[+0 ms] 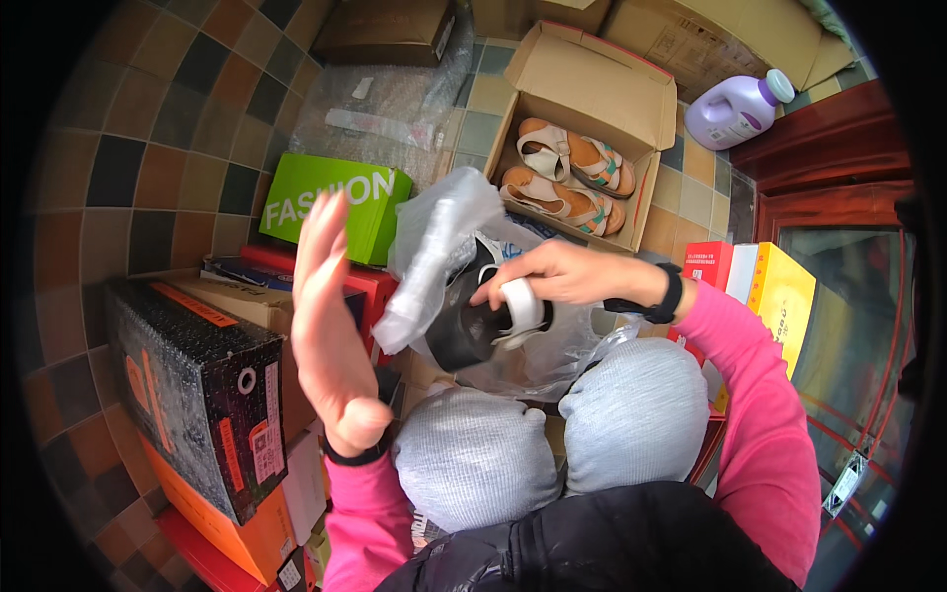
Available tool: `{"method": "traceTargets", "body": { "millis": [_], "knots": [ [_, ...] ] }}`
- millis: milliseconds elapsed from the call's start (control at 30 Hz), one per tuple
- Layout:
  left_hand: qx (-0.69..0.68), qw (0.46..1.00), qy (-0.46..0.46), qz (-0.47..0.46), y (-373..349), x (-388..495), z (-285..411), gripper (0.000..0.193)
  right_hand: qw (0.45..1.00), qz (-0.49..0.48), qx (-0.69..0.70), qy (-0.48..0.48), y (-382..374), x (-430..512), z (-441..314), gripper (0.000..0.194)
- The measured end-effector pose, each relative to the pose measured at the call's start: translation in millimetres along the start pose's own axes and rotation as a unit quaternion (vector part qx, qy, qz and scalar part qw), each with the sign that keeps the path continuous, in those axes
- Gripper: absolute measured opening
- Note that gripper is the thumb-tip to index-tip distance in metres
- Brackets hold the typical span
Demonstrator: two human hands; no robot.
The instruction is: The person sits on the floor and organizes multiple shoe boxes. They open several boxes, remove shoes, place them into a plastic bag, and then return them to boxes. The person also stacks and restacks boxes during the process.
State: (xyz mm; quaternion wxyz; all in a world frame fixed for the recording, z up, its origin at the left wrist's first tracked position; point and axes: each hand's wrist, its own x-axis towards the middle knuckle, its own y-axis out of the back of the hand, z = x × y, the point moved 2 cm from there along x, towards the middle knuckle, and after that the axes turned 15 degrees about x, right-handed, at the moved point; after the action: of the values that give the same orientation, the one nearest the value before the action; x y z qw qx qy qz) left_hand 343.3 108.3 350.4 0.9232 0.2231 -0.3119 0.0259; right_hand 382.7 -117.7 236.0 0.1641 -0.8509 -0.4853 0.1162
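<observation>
My right hand (566,272) grips a sandal (460,325) with a dark sole and a white strap, its fingers at the strap. The sandal is tilted above my knees. Crumpled clear plastic (447,226) lies against it and partly covers a second piece of footwear behind, too hidden to name. My left hand (325,325) is raised on the left with its fingers up and nothing in it. Behind that hand is a green shoebox (333,200). An open cardboard shoebox (592,89) farther away holds a pair of beige sandals (570,181) with brown insoles.
Stacked shoeboxes rise on the left, a black speckled one (200,392) on top of an orange one (222,510). Bubble wrap (377,96) lies beneath a brown box (388,29). A purple detergent bottle (736,111) and yellow box (780,303) stand near the wooden-framed door (828,189).
</observation>
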Motion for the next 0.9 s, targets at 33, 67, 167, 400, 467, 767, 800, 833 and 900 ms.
{"method": "traceTargets", "body": {
  "millis": [33, 67, 167, 400, 467, 767, 800, 833, 900],
  "knots": [
    [0.016, 0.999, -0.031, -0.033, -7, 18, 0, 0.081, 0.999, -0.001, 0.04, 0.037, 0, -4, -18, 0.02],
    [0.053, 0.993, -0.071, -0.081, -13, 38, -6, 0.076, 0.996, 0.01, 0.064, 0.062, 2, -8, -37, 0.018],
    [-0.014, 0.965, 0.034, -0.26, -34, 66, -13, 0.056, 0.973, 0.108, 0.18, 0.097, 16, -25, -84, 0.015],
    [-0.187, 0.899, 0.163, -0.362, -111, 97, -35, 0.082, 0.962, 0.251, 0.107, 0.029, 112, -28, -143, 0.025],
    [-0.11, 0.907, 0.16, -0.375, -128, 102, -38, 0.092, 0.962, 0.26, 0.079, 0.005, 136, -21, -150, 0.025],
    [-0.127, 0.918, 0.28, -0.252, -193, 106, -77, 0.058, 0.947, 0.3, -0.088, 0.068, 181, -17, -157, 0.039],
    [-0.15, 0.902, 0.325, -0.239, -195, 102, -83, 0.057, 0.936, 0.314, -0.152, 0.048, 179, -28, -152, 0.039],
    [-0.175, 0.884, 0.371, -0.226, -198, 99, -89, 0.055, 0.935, 0.297, -0.158, 0.115, 171, -29, -138, 0.05],
    [-0.193, 0.845, 0.434, -0.244, -204, 87, -96, 0.053, 0.894, 0.303, -0.309, 0.115, 151, -36, -104, 0.079]
  ]
}}
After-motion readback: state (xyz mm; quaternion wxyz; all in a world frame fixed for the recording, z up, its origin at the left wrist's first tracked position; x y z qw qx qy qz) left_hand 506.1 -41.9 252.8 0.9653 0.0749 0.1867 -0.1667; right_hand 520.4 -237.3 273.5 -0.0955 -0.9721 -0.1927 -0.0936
